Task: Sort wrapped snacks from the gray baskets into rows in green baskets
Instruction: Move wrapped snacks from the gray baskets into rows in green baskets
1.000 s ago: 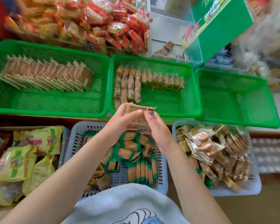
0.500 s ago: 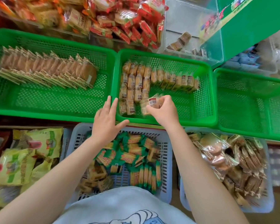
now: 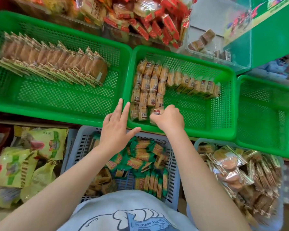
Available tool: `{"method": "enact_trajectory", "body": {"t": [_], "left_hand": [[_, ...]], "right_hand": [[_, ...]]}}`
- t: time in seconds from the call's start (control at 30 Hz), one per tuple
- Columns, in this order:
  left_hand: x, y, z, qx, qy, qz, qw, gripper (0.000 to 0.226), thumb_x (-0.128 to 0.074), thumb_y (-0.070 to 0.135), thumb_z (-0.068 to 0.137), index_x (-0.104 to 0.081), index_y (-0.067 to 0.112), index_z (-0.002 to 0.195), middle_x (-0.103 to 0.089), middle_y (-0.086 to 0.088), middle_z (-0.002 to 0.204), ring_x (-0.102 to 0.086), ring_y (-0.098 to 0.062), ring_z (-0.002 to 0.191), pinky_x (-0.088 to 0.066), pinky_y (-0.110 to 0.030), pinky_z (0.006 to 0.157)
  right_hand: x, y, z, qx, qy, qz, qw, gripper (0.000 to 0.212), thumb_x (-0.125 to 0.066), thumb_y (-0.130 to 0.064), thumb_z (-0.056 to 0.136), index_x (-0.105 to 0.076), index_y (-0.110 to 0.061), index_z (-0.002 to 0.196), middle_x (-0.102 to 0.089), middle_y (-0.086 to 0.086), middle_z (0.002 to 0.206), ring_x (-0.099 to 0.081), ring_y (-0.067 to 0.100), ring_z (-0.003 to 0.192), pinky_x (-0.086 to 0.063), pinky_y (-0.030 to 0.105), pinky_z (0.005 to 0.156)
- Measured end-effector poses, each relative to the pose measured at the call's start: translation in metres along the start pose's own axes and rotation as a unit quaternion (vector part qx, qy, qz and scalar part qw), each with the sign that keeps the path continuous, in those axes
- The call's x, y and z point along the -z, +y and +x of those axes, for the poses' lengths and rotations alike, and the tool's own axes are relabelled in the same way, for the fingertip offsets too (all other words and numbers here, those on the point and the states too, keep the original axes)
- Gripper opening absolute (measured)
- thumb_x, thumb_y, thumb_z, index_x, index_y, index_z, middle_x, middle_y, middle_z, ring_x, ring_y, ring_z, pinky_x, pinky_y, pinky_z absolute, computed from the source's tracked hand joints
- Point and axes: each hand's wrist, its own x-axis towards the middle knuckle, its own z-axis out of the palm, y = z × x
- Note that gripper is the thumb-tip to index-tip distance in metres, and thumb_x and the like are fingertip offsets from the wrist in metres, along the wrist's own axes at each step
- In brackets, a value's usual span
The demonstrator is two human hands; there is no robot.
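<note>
Half a second earlier the right hand (image 3: 168, 120) had held the small clear-wrapped biscuit packet (image 3: 157, 113) above the middle green plastic mesh basket (image 3: 223, 104); now it had sunk to the basket's near left corner, fingers curled round the packet, pressing it in beside the last packets of the near rows. The left hand (image 3: 114, 129) had barely moved: fingers straight and spread, holding nothing, over the rims where the left green mesh basket (image 3: 57, 97) met the middle one.

Three green baskets stood side by side. The left one held one long row of flat brown cakes in clear wrappers (image 3: 53, 62) along its far edge. The middle one held biscuit packets in three short columns at its left end and one row running right along its far side. The right green basket (image 3: 265, 114) held nothing visible. Two gray slotted baskets sat nearer the person: one with green-wrapped biscuit packs (image 3: 140, 157), one with loose brown cakes (image 3: 237, 170).
</note>
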Motion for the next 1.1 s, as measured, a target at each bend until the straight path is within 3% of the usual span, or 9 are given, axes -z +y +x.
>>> {"method": "enact_trajectory", "body": {"t": [0.17, 0.33, 0.43, 0.7, 0.8, 0.87, 0.93, 1.03, 1.1], "left_hand": [[-0.004, -0.003, 0.000, -0.006, 0.002, -0.006, 1.000, 0.094, -0.039, 0.070, 0.093, 0.006, 0.023, 0.160, 0.015, -0.003, 0.167, -0.016, -0.021, 0.152, -0.015, -0.037, 0.121], [-0.007, -0.005, 0.001, -0.006, -0.005, 0.001, 1.000, 0.093, -0.033, 0.072, 0.092, 0.009, 0.023, 0.160, 0.018, -0.002, 0.166, -0.013, -0.019, 0.153, -0.012, -0.035, 0.121], [-0.007, -0.004, 0.000, -0.007, -0.004, -0.005, 1.000, 0.093, -0.035, 0.071, 0.093, 0.005, 0.022, 0.161, 0.015, -0.003, 0.167, -0.016, -0.021, 0.153, -0.014, -0.038, 0.121], [-0.004, -0.002, 0.000, -0.004, -0.012, -0.007, 1.000, 0.093, -0.037, 0.070, 0.093, 0.006, 0.023, 0.160, 0.016, -0.002, 0.167, -0.012, -0.020, 0.154, -0.011, -0.038, 0.123], [0.004, 0.000, 0.003, 0.008, -0.045, -0.028, 0.999, 0.092, -0.044, 0.067, 0.094, 0.005, 0.027, 0.160, 0.016, 0.000, 0.167, -0.012, -0.023, 0.154, -0.013, -0.040, 0.123], [0.021, 0.000, 0.003, 0.025, -0.081, -0.103, 0.991, 0.085, -0.055, 0.053, 0.096, -0.004, 0.030, 0.161, 0.007, 0.004, 0.168, -0.018, -0.028, 0.152, -0.021, -0.043, 0.122], [0.040, -0.008, -0.008, 0.020, -0.054, -0.170, 0.984, 0.065, -0.057, 0.035, 0.100, -0.028, 0.026, 0.157, -0.022, 0.000, 0.165, -0.028, -0.023, 0.148, -0.028, -0.040, 0.118], [0.051, -0.033, -0.046, -0.003, 0.049, -0.180, 0.982, 0.040, -0.057, 0.027, 0.100, -0.056, 0.019, 0.139, -0.061, -0.001, 0.135, -0.055, -0.019, 0.124, -0.047, -0.038, 0.102], [0.041, -0.058, -0.077, 0.026, 0.007, -0.212, 0.977, 0.036, -0.061, 0.029, 0.098, -0.062, 0.021, 0.133, -0.068, 0.004, 0.117, -0.063, -0.014, 0.107, -0.055, -0.039, 0.092]], "right_hand": [[-0.012, -0.009, 0.013, 0.006, -0.084, 0.070, 0.994, 0.101, -0.062, -0.070, 0.084, -0.029, -0.001, 0.149, -0.041, 0.019, 0.149, -0.050, 0.034, 0.129, -0.049, 0.040, 0.094], [0.001, 0.016, 0.030, -0.010, -0.161, 0.161, 0.974, 0.108, -0.069, -0.063, 0.082, -0.017, -0.008, 0.159, -0.026, 0.011, 0.163, -0.043, 0.033, 0.140, -0.041, 0.047, 0.112], [0.002, 0.019, 0.031, -0.015, -0.148, 0.194, 0.970, 0.105, -0.077, -0.057, 0.078, -0.025, -0.010, 0.157, -0.034, 0.011, 0.160, -0.052, 0.033, 0.132, -0.047, 0.051, 0.107], [0.000, 0.017, 0.018, -0.003, -0.067, 0.228, 0.971, 0.088, -0.068, -0.054, 0.089, -0.027, -0.012, 0.154, -0.041, 0.013, 0.153, -0.046, 0.032, 0.135, -0.044, 0.043, 0.102], [0.008, 0.024, -0.011, 0.052, 0.040, 0.246, 0.967, 0.068, -0.064, -0.054, 0.091, -0.042, -0.014, 0.141, -0.052, 0.009, 0.133, -0.054, 0.025, 0.118, -0.047, 0.036, 0.091], [0.014, 0.029, -0.041, 0.114, 0.100, 0.283, 0.947, 0.038, -0.061, -0.046, 0.095, -0.054, -0.017, 0.119, -0.058, 0.004, 0.105, -0.058, 0.018, 0.093, -0.044, 0.028, 0.074], [0.015, 0.033, -0.074, 0.165, 0.061, 0.324, 0.930, 0.019, -0.059, -0.040, 0.097, -0.057, -0.021, 0.100, -0.057, -0.001, 0.086, -0.057, 0.016, 0.076, -0.045, 0.028, 0.066], [-0.009, 0.040, -0.110, 0.188, -0.072, 0.323, 0.925, 0.019, -0.059, -0.036, 0.098, -0.062, -0.017, 0.095, -0.064, 0.009, 0.089, -0.063, 0.028, 0.080, -0.053, 0.040, 0.073], [-0.038, 0.044, -0.125, 0.159, -0.153, 0.293, 0.930, 0.020, -0.058, -0.035, 0.099, -0.063, -0.015, 0.099, -0.066, 0.009, 0.096, -0.067, 0.026, 0.085, -0.054, 0.042, 0.078]]}}
